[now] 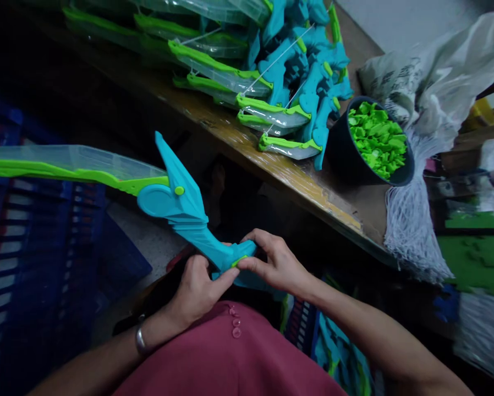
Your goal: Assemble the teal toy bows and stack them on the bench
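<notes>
Turquoise angular plastic handle (pixel 187 206): in both hands, before buttoned maroon shirt (pixel 247 357) | Clear, lime-edged plastic limb (pixel 73 168): outer end cut off at left | Left hand (pixel 197 283): fingers gripping handle, tips hidden | Right hand (pixel 280 261): fingers pinching handle's lower end
</notes>
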### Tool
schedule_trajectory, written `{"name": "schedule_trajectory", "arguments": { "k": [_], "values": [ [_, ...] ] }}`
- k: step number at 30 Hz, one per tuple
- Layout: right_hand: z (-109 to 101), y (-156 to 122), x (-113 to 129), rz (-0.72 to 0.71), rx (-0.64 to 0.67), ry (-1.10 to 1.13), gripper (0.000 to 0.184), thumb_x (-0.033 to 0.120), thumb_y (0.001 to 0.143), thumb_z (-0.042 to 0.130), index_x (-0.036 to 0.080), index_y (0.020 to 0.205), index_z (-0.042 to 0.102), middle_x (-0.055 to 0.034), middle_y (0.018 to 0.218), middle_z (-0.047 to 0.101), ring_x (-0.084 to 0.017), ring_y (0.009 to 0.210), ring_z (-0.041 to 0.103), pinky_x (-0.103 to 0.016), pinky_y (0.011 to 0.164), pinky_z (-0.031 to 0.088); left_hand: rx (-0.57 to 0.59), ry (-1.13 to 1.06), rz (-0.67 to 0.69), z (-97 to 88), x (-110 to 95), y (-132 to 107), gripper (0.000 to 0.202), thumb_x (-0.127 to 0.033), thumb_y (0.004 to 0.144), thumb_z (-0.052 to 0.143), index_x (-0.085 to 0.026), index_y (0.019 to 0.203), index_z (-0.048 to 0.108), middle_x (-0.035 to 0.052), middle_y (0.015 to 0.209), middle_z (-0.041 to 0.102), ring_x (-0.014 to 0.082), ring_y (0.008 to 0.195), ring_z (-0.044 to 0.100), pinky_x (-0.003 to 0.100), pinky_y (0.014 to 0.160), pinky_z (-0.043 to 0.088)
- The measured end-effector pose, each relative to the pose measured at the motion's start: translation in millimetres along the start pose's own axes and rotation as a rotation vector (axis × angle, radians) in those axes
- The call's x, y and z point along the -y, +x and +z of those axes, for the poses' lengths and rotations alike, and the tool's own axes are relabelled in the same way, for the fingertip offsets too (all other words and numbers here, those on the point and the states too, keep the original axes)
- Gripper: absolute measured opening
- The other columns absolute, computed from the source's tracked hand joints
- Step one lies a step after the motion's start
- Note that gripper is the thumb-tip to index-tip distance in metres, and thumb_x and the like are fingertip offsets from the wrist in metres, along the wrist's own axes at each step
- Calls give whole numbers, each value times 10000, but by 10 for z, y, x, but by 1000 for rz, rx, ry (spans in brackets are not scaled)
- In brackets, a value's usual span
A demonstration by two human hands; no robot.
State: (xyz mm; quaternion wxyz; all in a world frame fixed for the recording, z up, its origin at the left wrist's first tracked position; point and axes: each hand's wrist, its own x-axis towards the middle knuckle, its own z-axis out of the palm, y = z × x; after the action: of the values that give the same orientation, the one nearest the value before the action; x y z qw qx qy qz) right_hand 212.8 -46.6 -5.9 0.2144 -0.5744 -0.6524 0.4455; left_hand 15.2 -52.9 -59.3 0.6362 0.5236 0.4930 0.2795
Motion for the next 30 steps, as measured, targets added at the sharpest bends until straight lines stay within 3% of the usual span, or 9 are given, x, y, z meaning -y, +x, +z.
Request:
{"name": "schedule_trajectory", "arguments": {
  "k": [5,8,11,14,18,21,25,27,30],
  "values": [
    [63,24,-12,67,10,-30,357,455,815,819,150,939,681,-7,826,639,-136,722,591,-219,624,416,135,-165,-95,-143,142,54,448,-426,779,774,-176,1144,702,122,1143,739,348,1098,664,453,970,516],
    [23,73,8,0,98,-131,404,499,821,799,132,951,692,-25,845,644,-139,729,595,-219,624,418,210,-409,-244,-239,207,87,474,-451,735,829,-194,1117,716,113,1133,739,347,1115,649,444,977,509],
    [-164,155,28,-124,312,-108,485,561,884,702,122,1090,707,-72,971,680,-161,834,640,-226,702,469,229,-699,-420,-274,232,103,462,-488,737,835,-189,1074,734,119,1127,741,340,1119,647,447,956,528],
    [-509,240,-5,-94,416,-29,554,601,877,686,112,1136,717,-99,1034,716,-181,875,679,-237,741,507,98,-886,-517,-238,229,131,389,-482,745,833,-175,971,757,112,1133,742,305,1093,670,402,919,570],
    [-1188,234,-143,135,272,64,556,598,832,731,144,1153,717,-87,1043,754,-209,944,711,-284,839,538,-70,-913,-535,-202,165,193,163,-308,800,782,-160,754,732,79,1010,755,246,990,703,354,845,623],
    [-1808,42,-331,439,175,-24,556,609,787,747,144,1091,734,-76,980,766,-207,891,722,-293,816,555,-151,-928,-617,-253,43,229,40,-171,726,748,-159,727,710,100,1035,756,287,1071,692,395,854,641],
    [-2512,-411,-765,814,-53,-335,396,483,839,750,88,824,730,-95,777,732,-194,729,695,-296,725,551,-238,-985,-775,-309,-116,288,427,-123,530,719,-197,951,737,124,1270,703,390,1161,653,467,769,665],
    [-2693,-635,-1044,976,-256,-535,332,416,931,678,89,879,707,-99,851,722,-192,790,689,-323,767,555,-226,-1008,-707,-280,-157,326,490,-129,489,723,-193,975,734,142,1286,688,404,1173,637,492,781,663],
    [-2731,-868,-1456,1156,-500,-787,262,360,993,618,121,1093,659,-93,1117,679,-214,1017,662,-416,913,549,-154,-1074,-517,-200,-205,377,395,-155,450,770,-158,841,713,150,1119,713,371,1117,642,492,833,653]
  ]
}}
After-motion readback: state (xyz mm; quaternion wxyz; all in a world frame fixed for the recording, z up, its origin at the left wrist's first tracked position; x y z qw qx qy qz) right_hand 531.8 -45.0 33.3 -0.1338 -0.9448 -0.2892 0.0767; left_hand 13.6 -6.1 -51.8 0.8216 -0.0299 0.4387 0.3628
